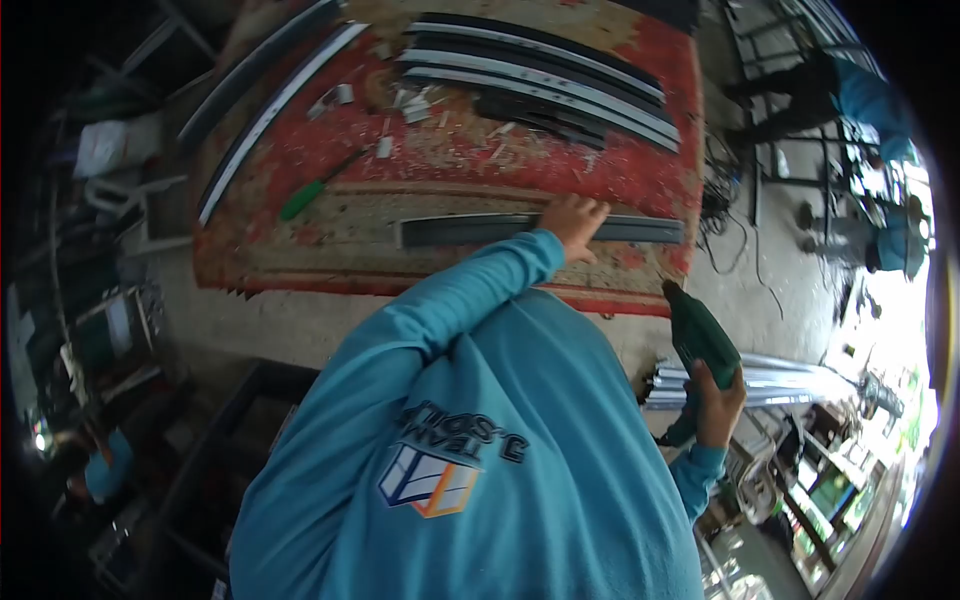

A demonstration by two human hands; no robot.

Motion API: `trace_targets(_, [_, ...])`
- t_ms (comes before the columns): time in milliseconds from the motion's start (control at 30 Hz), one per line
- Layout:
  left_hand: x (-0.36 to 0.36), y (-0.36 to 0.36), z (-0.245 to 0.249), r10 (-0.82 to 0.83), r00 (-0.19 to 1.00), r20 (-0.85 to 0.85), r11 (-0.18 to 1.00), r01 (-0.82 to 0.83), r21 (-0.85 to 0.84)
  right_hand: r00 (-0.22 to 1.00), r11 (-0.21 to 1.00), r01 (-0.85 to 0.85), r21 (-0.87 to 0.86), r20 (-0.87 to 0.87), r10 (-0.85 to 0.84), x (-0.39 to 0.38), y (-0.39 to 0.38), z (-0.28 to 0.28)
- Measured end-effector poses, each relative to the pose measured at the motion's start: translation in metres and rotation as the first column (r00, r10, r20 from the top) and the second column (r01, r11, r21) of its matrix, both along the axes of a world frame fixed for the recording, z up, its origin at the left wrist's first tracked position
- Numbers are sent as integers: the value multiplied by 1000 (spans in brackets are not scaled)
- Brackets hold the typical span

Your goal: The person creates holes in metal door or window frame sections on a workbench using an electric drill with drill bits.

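Note:
My left hand lies across a dark grey profile strip near the bench's front edge. Its fingers reach over the far side and the thumb sits at the near side, gripping the strip. My right hand is closed around a green power tool that looks like a drill, held off the bench's front right corner. The tool's dark nose points toward that corner, apart from the strip. A screwdriver with a green handle rests on the bench to the left of the strip.
The worn red bench carries a stack of dark and white strips, long strips at left, and scattered scraps. Cables hang at right. Silvery profiles lie below right. Other people stand far right.

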State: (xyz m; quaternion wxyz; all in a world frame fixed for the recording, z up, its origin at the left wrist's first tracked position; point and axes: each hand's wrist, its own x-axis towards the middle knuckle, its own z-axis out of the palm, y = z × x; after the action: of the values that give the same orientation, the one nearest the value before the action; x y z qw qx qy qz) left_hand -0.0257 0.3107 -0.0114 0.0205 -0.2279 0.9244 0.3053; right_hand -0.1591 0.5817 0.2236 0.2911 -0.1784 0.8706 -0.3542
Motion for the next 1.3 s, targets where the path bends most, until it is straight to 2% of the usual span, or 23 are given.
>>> trace_targets(67, [12,2,-9,23,998,64,997,-18,-75,999,997,53,54,-13,-52,1,1,4])
trace_targets(133, [35,6,-15,60,992,111,986,-41,-164,999,998,49,31,-14,-49,6,-2,4])
trace_targets(167, [48,3,-17,70,991,115,985,-51,-164,998,998,67,11,-23,-66,10,-4,5])
trace_targets(233, [72,-5,-11,243,946,215,968,-222,-118,999,999,50,-3,-6,-50,17,-15,8])
trace_targets(267, [79,-13,-4,252,916,311,968,-246,-57,999,999,31,12,11,-31,21,-24,11])
trace_targets(333, [86,-15,-11,253,930,265,967,-250,-46,1000,999,-7,31,19,7,26,-40,16])
trace_targets(433, [86,-6,-21,290,945,152,957,-283,-62,993,991,-114,73,28,112,37,-67,21])
trace_targets(500, [81,4,-25,262,964,-44,956,-265,-126,975,975,-222,-9,27,222,50,-90,24])
trace_targets(533, [79,11,-27,271,958,-92,942,-284,-181,964,967,-252,32,98,248,56,-103,31])
trace_targets(567, [80,16,-30,287,952,-104,938,-302,-173,961,963,-267,40,87,263,67,-118,35])
trace_targets(633, [86,21,-26,240,971,21,950,-230,-212,874,868,-481,-122,13,486,89,-145,38])
trace_targets(667, [91,17,-25,107,984,139,979,-80,-189,823,819,-567,-90,-29,567,95,-155,36])
trace_targets(700, [78,23,-76,121,984,131,979,-96,-181,814,811,-580,-79,-33,579,103,-167,37])
trace_targets(767, [59,46,-174,132,991,-8,941,-128,-312,657,658,-751,53,-32,753,124,-190,39])
trace_targets(800, [76,35,-124,182,956,-228,942,-236,-240,650,650,-757,69,-33,760,132,-199,36])
trace_targets(867, [92,28,-80,173,956,-238,941,-232,-245,507,505,-853,136,-19,862,148,-213,28])
trace_targets(900, [96,29,-75,151,960,-237,939,-214,-268,498,494,-857,148,-11,867,155,-218,21])
trace_targets(967, [96,29,-77,162,958,-236,933,-227,-280,354,362,-919,156,-77,932,165,-224,6])
trace_targets(1033, [100,25,-71,146,923,-356,847,-303,-438,298,312,-927,210,-96,950,175,-228,-2])
trace_targets(1067, [100,25,-70,157,920,-360,847,-313,-429,250,273,-927,256,-119,961,178,-229,-4])
trace_targets(1133, [98,25,-71,97,975,-200,942,-155,-299,228,258,-927,273,-134,964,182,-232,-8])
trace_targets(1200, [99,25,-71,104,976,-192,943,-158,-292,208,243,-927,284,-149,967,184,-235,-12])
trace_targets(1300, [101,23,-59,101,984,-146,961,-135,-243,262,288,-936,202,-145,954,185,-238,-16])
